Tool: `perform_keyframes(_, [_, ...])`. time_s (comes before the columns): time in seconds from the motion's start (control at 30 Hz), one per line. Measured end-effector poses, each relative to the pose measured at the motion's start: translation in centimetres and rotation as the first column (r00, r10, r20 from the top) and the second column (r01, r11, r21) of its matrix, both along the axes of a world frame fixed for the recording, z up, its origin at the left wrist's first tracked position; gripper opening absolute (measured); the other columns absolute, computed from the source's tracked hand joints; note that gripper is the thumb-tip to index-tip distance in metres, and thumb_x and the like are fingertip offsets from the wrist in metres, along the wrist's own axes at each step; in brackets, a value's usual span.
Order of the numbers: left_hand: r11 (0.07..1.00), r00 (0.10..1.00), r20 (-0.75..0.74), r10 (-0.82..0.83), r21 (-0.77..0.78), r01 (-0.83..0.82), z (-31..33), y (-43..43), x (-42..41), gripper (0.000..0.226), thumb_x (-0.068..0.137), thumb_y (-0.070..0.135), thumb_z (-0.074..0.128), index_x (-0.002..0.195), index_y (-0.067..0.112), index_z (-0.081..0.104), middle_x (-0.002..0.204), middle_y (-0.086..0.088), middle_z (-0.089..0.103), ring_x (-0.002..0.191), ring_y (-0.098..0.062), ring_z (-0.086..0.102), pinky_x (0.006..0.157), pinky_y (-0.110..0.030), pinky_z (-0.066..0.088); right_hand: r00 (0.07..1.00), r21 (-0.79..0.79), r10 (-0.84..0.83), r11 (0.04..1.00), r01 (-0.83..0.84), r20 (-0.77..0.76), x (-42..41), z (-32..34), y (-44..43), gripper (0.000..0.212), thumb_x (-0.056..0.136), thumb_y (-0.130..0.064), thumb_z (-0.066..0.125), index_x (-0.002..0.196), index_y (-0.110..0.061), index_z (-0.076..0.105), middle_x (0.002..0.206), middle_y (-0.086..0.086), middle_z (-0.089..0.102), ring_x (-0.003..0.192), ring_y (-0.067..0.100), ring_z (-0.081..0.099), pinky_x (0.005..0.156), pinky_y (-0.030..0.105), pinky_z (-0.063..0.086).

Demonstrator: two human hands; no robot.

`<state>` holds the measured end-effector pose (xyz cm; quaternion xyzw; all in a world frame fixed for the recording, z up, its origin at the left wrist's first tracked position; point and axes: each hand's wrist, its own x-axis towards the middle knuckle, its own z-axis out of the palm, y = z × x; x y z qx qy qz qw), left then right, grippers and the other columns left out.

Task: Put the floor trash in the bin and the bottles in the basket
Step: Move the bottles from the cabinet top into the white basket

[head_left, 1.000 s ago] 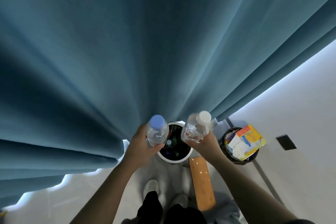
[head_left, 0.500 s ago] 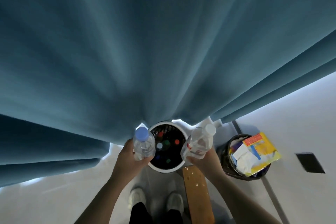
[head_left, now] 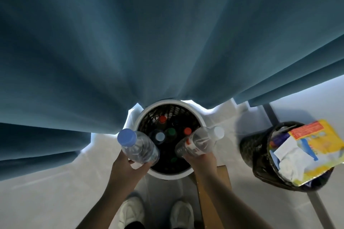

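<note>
A round basket (head_left: 168, 173) with a white rim and dark mesh stands on the floor below me, with several capped bottles upright inside. My left hand (head_left: 128, 168) grips a clear bottle with a blue cap (head_left: 138, 147) over the basket's left rim. My right hand (head_left: 202, 160) grips a clear bottle with a white cap and red label (head_left: 200, 142) over the right rim. A black mesh bin (head_left: 253, 148) at the right holds a yellow packet (head_left: 316, 145) and crumpled white paper.
A teal curtain (head_left: 149, 42) hangs right behind the basket and fills the upper view. A brown wooden board (head_left: 221, 176) lies on the pale floor beside my right forearm. My white shoes (head_left: 131, 212) stand just before the basket.
Both hands have come lower with their bottles, down to the basket's rim. The view has tilted down, so the basket and the bin look larger and nearer.
</note>
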<state>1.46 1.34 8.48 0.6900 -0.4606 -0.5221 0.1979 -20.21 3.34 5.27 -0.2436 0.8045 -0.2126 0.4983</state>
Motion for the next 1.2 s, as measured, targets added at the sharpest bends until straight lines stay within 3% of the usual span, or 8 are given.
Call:
perform_keyframes(0.07, [1.000, 1.000, 0.008, -0.005, -0.011, 0.005, -1.3, 0.4, -0.2, 0.051, 0.068, 0.012, 0.083, 0.096, 0.039, 0.050, 0.095, 0.020, 0.060, 0.088, -0.003, 0.060, 0.070, -0.015, 0.045, 0.999, 0.037, -0.025, 0.999, 0.026, -0.023, 0.8, -2.5, -0.2, 0.043, 0.077, -0.023, 0.076, 0.114, -0.020, 0.054, 0.098, -0.003, 0.065, 0.085, 0.014, 0.063, 0.065, 0.027, 0.055])
perform_keyframes(0.17, [1.000, 1.000, 0.017, -0.011, -0.027, 0.011, -2.4, 0.7, -0.4, 0.052, 0.065, 0.011, 0.084, 0.092, 0.040, 0.050, 0.092, 0.021, 0.061, 0.086, -0.003, 0.061, 0.069, -0.011, 0.044, 0.995, 0.033, -0.051, 0.998, 0.053, -0.081, 2.0, -5.0, -0.8, 0.066, 0.076, -0.027, 0.076, 0.132, -0.020, 0.043, 0.119, 0.002, 0.063, 0.104, 0.025, 0.063, 0.086, 0.043, 0.056])
perform_keyframes(0.47, [0.999, 1.000, 0.004, -0.025, -0.037, 0.025, -3.8, 0.1, -0.3, 0.054, 0.066, 0.012, 0.083, 0.098, 0.039, 0.049, 0.097, 0.021, 0.059, 0.089, 0.000, 0.059, 0.068, -0.006, 0.044, 0.991, 0.099, -0.001, 0.995, 0.014, -0.135, 2.8, -7.0, -2.0, 0.071, 0.078, -0.018, 0.075, 0.135, -0.017, 0.034, 0.131, 0.007, 0.055, 0.121, 0.028, 0.053, 0.099, 0.043, 0.048])
perform_keyframes(0.7, [0.999, 0.998, 0.039, -0.048, -0.016, 0.048, -3.6, -0.2, 0.4, 0.059, 0.066, 0.015, 0.084, 0.112, 0.024, 0.048, 0.100, 0.017, 0.059, 0.091, -0.002, 0.058, 0.077, -0.014, 0.046, 0.982, 0.063, 0.107, 0.993, -0.098, -0.156, 0.7, -4.8, -2.2, 0.080, 0.077, -0.021, 0.075, 0.142, -0.022, 0.028, 0.133, 0.005, 0.053, 0.116, 0.024, 0.056, 0.088, 0.040, 0.056])
perform_keyframes(0.83, [0.998, 0.997, 0.045, -0.061, -0.010, 0.061, -3.3, -0.3, 0.9, 0.057, 0.067, 0.017, 0.084, 0.112, 0.024, 0.050, 0.101, 0.018, 0.060, 0.094, -0.004, 0.059, 0.074, -0.012, 0.043, 0.967, -0.128, 0.126, 0.979, -0.157, -0.223, -0.3, -2.3, -4.2, 0.073, 0.077, -0.026, 0.074, 0.138, -0.025, 0.033, 0.134, -0.001, 0.044, 0.118, 0.015, 0.047, 0.086, 0.027, 0.045])
perform_keyframes(0.97, [0.996, 0.995, 0.061, -0.079, -0.045, 0.082, -3.3, -0.5, 1.3, 0.053, 0.065, 0.018, 0.085, 0.110, 0.023, 0.057, 0.100, 0.014, 0.065, 0.093, -0.005, 0.062, 0.072, -0.009, 0.043, 0.942, -0.276, 0.085, 0.944, -0.181, -0.326, -0.7, -1.2, -8.8, 0.077, 0.078, -0.039, 0.071, 0.142, -0.027, 0.029, 0.142, -0.003, 0.040, 0.126, 0.018, 0.043, 0.098, 0.037, 0.044])
perform_keyframes(1.07, [0.993, 0.994, 0.065, -0.089, -0.075, 0.094, -3.2, -0.8, 1.3, 0.046, 0.066, 0.018, 0.084, 0.103, 0.029, 0.058, 0.096, 0.015, 0.067, 0.092, -0.002, 0.063, 0.072, -0.009, 0.043, 0.929, -0.222, 0.099, 0.957, -0.188, -0.357, -0.9, -1.5, -12.1, 0.066, 0.083, -0.043, 0.063, 0.141, -0.025, 0.035, 0.140, 0.000, 0.042, 0.126, 0.022, 0.045, 0.098, 0.039, 0.045])
perform_keyframes(1.2, [0.990, 0.991, 0.067, -0.113, -0.079, 0.118, -3.2, -1.0, 1.1, 0.045, 0.068, 0.021, 0.083, 0.106, 0.026, 0.059, 0.097, 0.017, 0.066, 0.092, 0.003, 0.061, 0.069, -0.003, 0.042, 0.896, -0.066, 0.223, 0.961, -0.267, -0.384, -1.4, -1.5, -13.3, 0.043, 0.086, -0.038, 0.061, 0.124, -0.023, 0.048, 0.125, 0.003, 0.044, 0.101, 0.026, 0.058, 0.073, 0.029, 0.044])
